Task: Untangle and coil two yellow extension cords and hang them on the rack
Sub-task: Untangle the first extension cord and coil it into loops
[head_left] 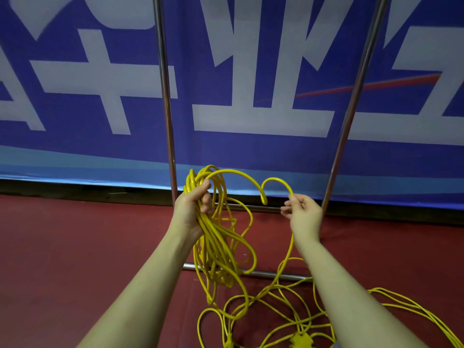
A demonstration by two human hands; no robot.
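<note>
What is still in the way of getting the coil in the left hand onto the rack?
Nothing solid blocks the path. The left hand grips the coil right in front of the rack. But the strand pinched by the right hand runs down into the loose cord tangled on the floor, tethering the coil.

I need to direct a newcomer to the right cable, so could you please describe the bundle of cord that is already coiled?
Start at the blue banner and the steel rack before it. In front of the rack's left post, the left hand grips the coiled bundle, its yellow loops hanging together. The loose cord sprawls on the red floor instead.
</note>
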